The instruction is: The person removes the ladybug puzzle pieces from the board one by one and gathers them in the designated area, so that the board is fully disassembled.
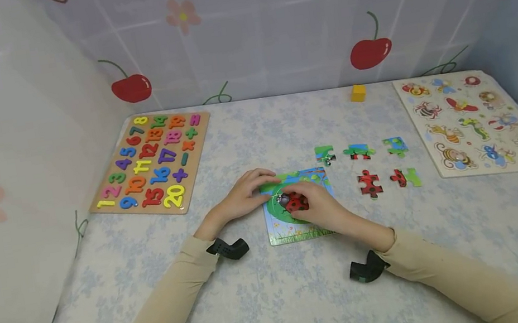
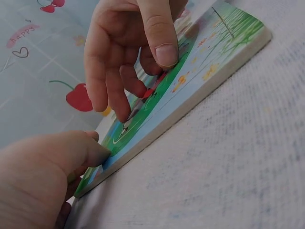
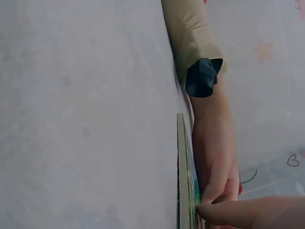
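A puzzle board (image 1: pixel 280 232) with a ladybug (image 1: pixel 296 202) on a green leaf lies flat on the table. At its upper left corner my left hand (image 1: pixel 244 195) grips the edge, thumb on top and the other fingers around the side. My right hand (image 1: pixel 321 207) reaches over the board from the right. Its thumb and bent fingers are spread around the ladybug, touching or just above the surface; the left wrist view shows no loose piece between them. Right of the board lie several loose jigsaw pieces, including a red one (image 1: pixel 369 184) and a green-and-blue one (image 1: pixel 395 146).
A wooden number board (image 1: pixel 184 200) lies at the left, an insect peg board (image 1: pixel 494 169) at the right. A yellow cube (image 1: pixel 358 93) sits near the back edge. The patterned tablecloth (image 1: pixel 281 299) covers the table, with a printed curtain (image 1: pixel 244 34) behind it.
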A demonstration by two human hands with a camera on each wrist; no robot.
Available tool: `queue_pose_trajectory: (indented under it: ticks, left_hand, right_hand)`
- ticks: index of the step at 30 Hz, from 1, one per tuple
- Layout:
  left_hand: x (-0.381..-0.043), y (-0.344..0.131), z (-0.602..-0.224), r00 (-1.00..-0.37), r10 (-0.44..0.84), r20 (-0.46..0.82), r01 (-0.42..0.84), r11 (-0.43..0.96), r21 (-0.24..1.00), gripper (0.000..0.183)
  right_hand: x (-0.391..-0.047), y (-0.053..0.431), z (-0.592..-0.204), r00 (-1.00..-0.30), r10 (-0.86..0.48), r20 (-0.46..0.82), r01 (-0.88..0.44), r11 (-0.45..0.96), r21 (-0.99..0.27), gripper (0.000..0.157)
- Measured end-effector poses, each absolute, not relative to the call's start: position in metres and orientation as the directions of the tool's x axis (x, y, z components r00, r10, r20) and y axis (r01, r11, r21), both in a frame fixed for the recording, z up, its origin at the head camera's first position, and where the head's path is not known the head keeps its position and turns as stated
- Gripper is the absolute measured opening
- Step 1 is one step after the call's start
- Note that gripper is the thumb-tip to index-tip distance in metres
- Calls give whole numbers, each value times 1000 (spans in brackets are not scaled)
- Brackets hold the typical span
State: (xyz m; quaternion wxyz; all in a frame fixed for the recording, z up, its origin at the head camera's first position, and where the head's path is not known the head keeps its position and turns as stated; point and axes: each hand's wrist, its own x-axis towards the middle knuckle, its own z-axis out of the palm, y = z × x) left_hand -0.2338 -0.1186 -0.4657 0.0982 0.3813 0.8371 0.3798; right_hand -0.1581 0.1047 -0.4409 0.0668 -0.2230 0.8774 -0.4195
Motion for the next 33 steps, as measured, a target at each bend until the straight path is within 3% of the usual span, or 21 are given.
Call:
queue_pose_trajectory:
  ticks: [7, 24, 33]
  left_hand:
    - [-234, -118, -465, -693, 710, 123, 542, 402, 738, 34]
    - [-234, -118, -465, -698, 706, 119, 543, 414, 731, 33]
    - [-237, -120, -467, -699, 711, 74, 477, 387, 789, 39]
  right_hand:
    - [-161, 105, -444, -860, -496, 122, -414, 536, -735, 46]
    - [-162, 103, -455, -857, -468, 213, -434, 436, -788, 39]
    - [-164, 106, -460, -903, -398, 161, -310, 345, -886, 28]
